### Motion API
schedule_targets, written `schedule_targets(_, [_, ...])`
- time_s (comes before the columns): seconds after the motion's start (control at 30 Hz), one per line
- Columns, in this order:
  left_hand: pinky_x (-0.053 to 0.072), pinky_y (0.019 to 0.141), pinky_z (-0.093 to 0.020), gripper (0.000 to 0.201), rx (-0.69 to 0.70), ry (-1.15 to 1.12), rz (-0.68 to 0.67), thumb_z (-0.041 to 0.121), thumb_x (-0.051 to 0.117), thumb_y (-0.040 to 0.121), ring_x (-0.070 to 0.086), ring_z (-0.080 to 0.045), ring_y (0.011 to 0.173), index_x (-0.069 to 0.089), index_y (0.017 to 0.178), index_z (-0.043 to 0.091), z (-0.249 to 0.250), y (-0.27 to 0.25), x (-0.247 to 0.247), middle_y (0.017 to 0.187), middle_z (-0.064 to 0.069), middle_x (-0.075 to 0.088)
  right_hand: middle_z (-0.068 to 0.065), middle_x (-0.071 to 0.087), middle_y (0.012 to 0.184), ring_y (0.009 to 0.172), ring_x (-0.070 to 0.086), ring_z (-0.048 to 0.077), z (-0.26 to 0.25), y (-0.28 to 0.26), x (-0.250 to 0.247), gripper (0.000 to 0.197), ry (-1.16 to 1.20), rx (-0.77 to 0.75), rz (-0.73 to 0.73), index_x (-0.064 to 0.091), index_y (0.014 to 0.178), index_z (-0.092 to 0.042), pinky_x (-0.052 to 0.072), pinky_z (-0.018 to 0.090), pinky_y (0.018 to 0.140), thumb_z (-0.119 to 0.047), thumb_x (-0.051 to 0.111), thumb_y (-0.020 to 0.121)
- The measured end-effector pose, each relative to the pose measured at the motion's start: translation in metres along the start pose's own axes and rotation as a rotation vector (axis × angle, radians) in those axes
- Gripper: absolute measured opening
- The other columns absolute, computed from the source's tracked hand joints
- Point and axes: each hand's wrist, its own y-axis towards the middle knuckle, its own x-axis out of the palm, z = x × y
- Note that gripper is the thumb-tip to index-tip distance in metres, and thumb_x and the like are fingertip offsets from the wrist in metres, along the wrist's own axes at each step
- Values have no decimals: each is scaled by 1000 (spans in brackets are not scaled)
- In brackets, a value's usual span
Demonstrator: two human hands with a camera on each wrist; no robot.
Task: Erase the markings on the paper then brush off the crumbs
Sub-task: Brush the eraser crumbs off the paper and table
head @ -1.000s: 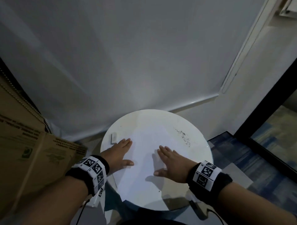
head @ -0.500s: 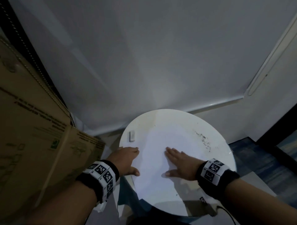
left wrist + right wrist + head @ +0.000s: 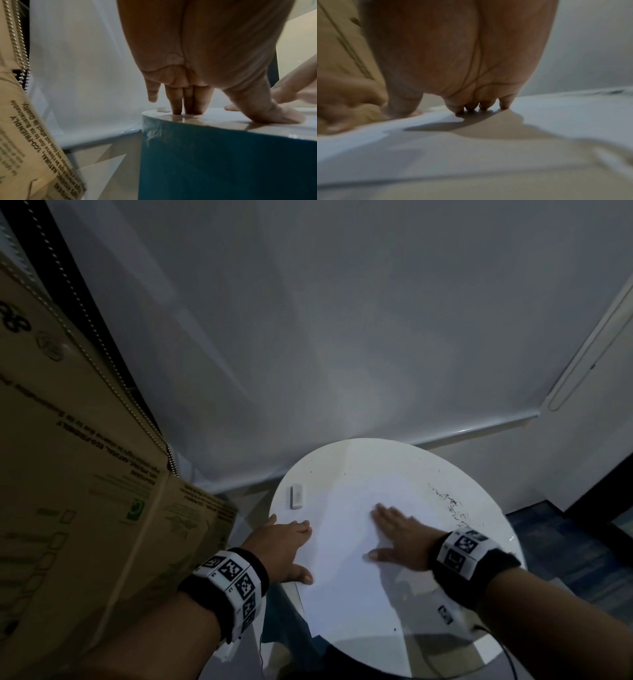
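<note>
Right hand (image 3: 400, 537) slid left, flat on paper (image 3: 342, 570) | left hand (image 3: 286, 546) flat at edge

Matt white paper (image 3: 346, 542) on glossy, smooth white tabletop (image 3: 479, 642); matt brown cardboard box (image 3: 78, 474).

Dim throughout, grey-blue cast. Brightest patch on the round white table (image 3: 404, 467) and the paper (image 3: 346, 549), lit from above; wall behind fades to dark at upper corners. Soft shadow under the right hand (image 3: 400, 537) falling toward the table's near edge; faint sheen along the table's far and right rim. Right hand motion-smeared in head view, fingers indistinct. Crumbs (image 3: 452, 505) near the right edge small, grainy. Strong wide-angle bending of straight lines at frame edges. Left wrist view fairly sharp, print on the cardboard box (image 3: 34, 135) legible. Right wrist view blurred all over, hard shadow beneath fingertips (image 3: 504, 105).
</note>
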Motion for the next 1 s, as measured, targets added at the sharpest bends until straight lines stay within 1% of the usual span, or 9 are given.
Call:
schedule_targets(0.07, [-3,120,-35,90,5,-10,-3,58,55,90,9,-10,149,12,156,15,0,0,0,164,2,6,6,-16,158,147,-7,21,9,5,-6,97,-20,90,27,-8,151,-10,5,42,118,-71,32,87])
schedule_targets(0.1, [-3,120,-34,90,5,-17,-3,58,56,90,9,-10,149,12,156,15,0,0,0,164,2,6,7,-15,158,147,-7,22,3,5,-9,96,-26,68,31,-8,151,-9,5,42,119,-69,33,89])
schedule_targets(0.2, [-2,120,-34,91,-4,-21,6,59,57,89,11,-11,149,13,156,17,0,1,-1,164,3,8,4,-14,159,147,-8,20,-32,5,-10,91,-28,-146,-4,-8,151,-13,2,40,120,-65,34,91])
schedule_targets(0.27, [-2,120,-34,91,-6,-12,2,59,58,88,12,-11,149,14,156,17,1,2,-2,164,3,9,3,-15,159,147,-9,19,-43,9,-5,88,-26,-203,-35,-7,152,-14,2,41,120,-64,34,91])
schedule_targets(0.5, [-2,120,-31,91,6,-41,-21,58,58,89,9,-11,149,11,156,16,-2,1,-3,164,3,6,8,-15,158,147,-5,24,17,20,-8,94,66,151,32,-8,151,-9,10,44,119,-65,37,90])
schedule_targets(0.7, [1,122,-35,90,-12,-34,-30,59,59,87,13,-12,149,17,155,17,-1,-2,-2,163,4,12,1,-16,158,147,-11,19,-24,7,-12,90,-31,-192,75,-10,151,-16,2,40,119,-63,36,91])
schedule_targets(0.8, [4,122,-34,91,-36,-34,-20,60,61,86,14,-14,149,18,155,20,-2,-2,0,163,5,13,0,-17,158,146,-12,18,-46,7,-3,89,-91,-299,-23,-10,151,-17,-2,40,119,-65,33,91])
schedule_targets(0.9, [-1,120,-33,89,-38,-29,-23,61,58,87,13,-11,149,18,155,20,-3,0,0,163,6,13,1,-19,158,146,-12,19,-31,15,1,91,-46,-233,-37,-11,151,-16,-1,42,119,-67,32,90])
schedule_targets(1.0, [-3,120,-32,86,-42,-45,-26,62,54,89,11,-7,148,17,156,20,-3,-1,2,163,7,10,4,-19,158,147,-10,21,13,22,-4,96,23,-5,19,-11,151,-14,4,44,118,-70,34,88])
